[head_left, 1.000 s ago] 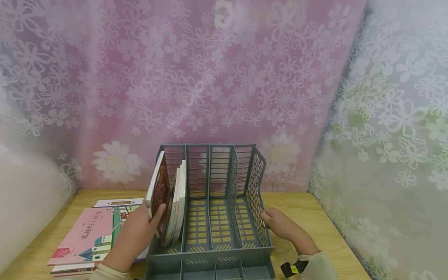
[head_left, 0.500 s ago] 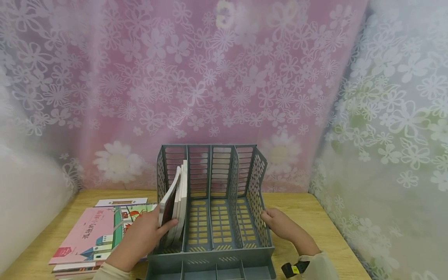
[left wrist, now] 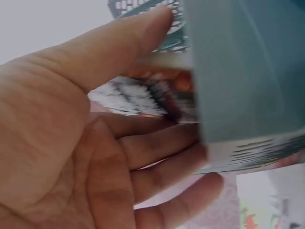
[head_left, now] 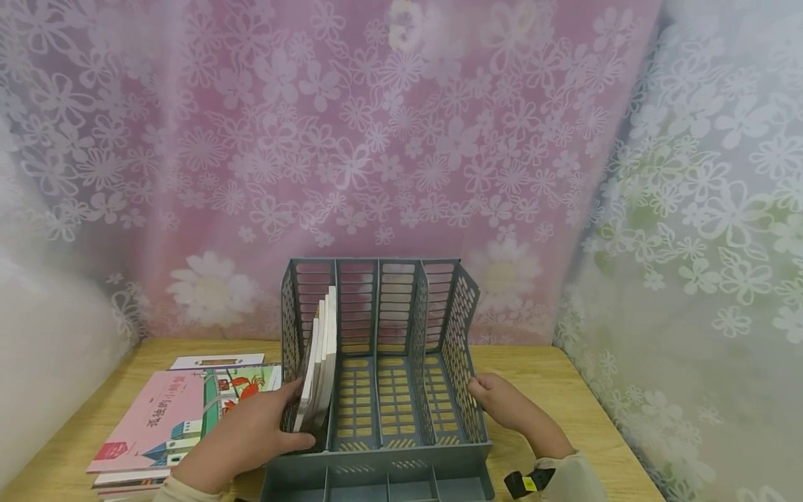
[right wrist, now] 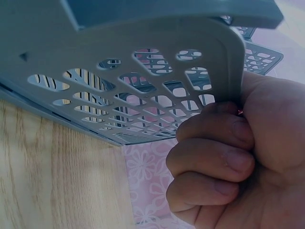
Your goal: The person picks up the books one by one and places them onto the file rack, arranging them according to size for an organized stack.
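Note:
A grey plastic file rack (head_left: 395, 401) with upright dividers stands on the table. In its leftmost compartment several thin books (head_left: 323, 369) stand on edge, leaning toward the first divider. My left hand (head_left: 251, 429) is at the front left of that compartment, beside the outermost book. The left wrist view shows the fingers (left wrist: 162, 148) loosely extended and the thumb apart from them, nothing pinched between. Some fingertips are hidden behind the rack's grey front edge. With curled fingers, my right hand (head_left: 505, 401) grips the edge of the rack's perforated right side wall (right wrist: 157, 95).
Left of the rack lies a stack of picture books, a pink-covered one (head_left: 147, 418) on top. A white book (head_left: 216, 361) shows behind it. The wooden table (head_left: 533, 369) meets a pink floral curtain (head_left: 376, 174) at the back.
The dark-covered book in my left hand has gone down into the leftmost compartment and stands against the other books. The left fingers have let go of it. My right hand stays put.

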Available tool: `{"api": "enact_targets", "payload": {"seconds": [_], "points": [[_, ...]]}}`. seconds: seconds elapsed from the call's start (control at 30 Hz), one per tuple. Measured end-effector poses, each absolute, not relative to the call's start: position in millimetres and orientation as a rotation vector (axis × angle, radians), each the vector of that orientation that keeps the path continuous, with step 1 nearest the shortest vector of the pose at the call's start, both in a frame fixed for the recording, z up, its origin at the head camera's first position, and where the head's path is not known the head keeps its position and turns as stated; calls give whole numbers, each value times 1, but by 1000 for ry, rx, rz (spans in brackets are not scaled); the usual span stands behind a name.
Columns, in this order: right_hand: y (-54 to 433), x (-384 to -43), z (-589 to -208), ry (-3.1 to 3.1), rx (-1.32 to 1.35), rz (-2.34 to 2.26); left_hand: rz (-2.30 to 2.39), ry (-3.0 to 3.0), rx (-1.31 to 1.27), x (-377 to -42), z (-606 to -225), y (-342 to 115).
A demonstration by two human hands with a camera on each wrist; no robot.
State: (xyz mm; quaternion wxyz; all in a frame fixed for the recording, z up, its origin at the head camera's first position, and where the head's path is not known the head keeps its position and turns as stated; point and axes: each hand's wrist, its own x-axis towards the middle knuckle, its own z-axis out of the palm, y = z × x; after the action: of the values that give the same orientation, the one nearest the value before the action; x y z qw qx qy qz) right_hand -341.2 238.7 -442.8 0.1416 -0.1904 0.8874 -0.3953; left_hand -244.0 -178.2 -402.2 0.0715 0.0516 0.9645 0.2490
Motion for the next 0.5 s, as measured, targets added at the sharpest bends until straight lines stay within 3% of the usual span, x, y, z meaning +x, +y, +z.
{"api": "enact_targets", "payload": {"seconds": [0.23,0.5], "points": [[239,-342,-444,2569,-527,-1122,701,2874,182,-228,-390,-180],[238,-341,-443,2592,-520,-1118,905,2578,538,-216,-388,-188]]}}
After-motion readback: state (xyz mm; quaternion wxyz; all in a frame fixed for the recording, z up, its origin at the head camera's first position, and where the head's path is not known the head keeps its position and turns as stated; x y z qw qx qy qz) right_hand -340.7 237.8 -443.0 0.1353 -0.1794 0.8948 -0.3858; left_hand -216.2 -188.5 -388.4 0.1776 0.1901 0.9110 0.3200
